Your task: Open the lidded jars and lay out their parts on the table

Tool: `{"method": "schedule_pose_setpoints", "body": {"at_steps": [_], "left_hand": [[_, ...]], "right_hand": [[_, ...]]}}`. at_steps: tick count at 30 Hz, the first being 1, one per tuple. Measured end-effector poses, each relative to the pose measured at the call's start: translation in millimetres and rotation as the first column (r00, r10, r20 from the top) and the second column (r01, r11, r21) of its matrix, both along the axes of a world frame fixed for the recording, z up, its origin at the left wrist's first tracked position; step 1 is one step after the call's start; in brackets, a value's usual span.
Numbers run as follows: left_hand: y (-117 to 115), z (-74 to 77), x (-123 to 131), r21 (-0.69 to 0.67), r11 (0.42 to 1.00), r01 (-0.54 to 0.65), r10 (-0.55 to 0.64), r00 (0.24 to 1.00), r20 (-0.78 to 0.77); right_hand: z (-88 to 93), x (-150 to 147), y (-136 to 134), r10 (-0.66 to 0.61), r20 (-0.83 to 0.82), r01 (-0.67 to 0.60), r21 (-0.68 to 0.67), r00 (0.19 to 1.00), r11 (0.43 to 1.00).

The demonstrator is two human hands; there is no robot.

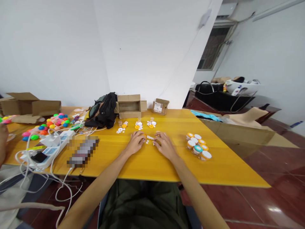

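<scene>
My left hand (135, 142) rests on the yellow table (152, 165), fingers curved and apart, beside an orange ring-shaped lid (144, 135). I cannot tell whether its fingertips touch that lid. Opposite it, my right hand (165, 145) lies low over the table with its fingers spread. Small white plastic pieces (150, 137) lie between the two hands. Further back are three small groups, each with white discs (139, 124), a yellow-orange lid (151, 126) and a clear jar (120, 123). To the right stand several small clear jars with orange, white and teal lids (197, 149).
An open cardboard box (130, 106), a smaller carton (160, 106) and a black bag (105, 111) stand along the wall. At left are a power strip (59, 143) with tangled white cables, a blurred-out phone (83, 152), colourful balls (58, 121) and another person's hand (3, 140).
</scene>
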State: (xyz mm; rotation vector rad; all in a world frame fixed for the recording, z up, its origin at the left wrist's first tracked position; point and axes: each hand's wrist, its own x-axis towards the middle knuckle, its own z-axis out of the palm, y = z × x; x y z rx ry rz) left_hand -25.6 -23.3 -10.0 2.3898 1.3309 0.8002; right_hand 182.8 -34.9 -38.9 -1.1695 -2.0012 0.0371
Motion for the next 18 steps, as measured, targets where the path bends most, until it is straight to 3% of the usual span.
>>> {"method": "schedule_pose_setpoints", "body": {"at_steps": [10, 18], "left_hand": [[2.9, -5.9, -1.2, 0.038, 0.999, -0.007, 0.006, 1.000, 0.022], [-2.0, -5.3, -0.7, 0.049, 0.993, 0.106, -0.101, 0.990, -0.094]], "right_hand": [[-0.7, 2.0, 4.6, -0.101, -0.048, 0.104, 0.056, 0.994, 0.993], [-3.0, 4.3, 6.0, -0.135, -0.039, 0.137, 0.063, 0.990, 0.989]]}}
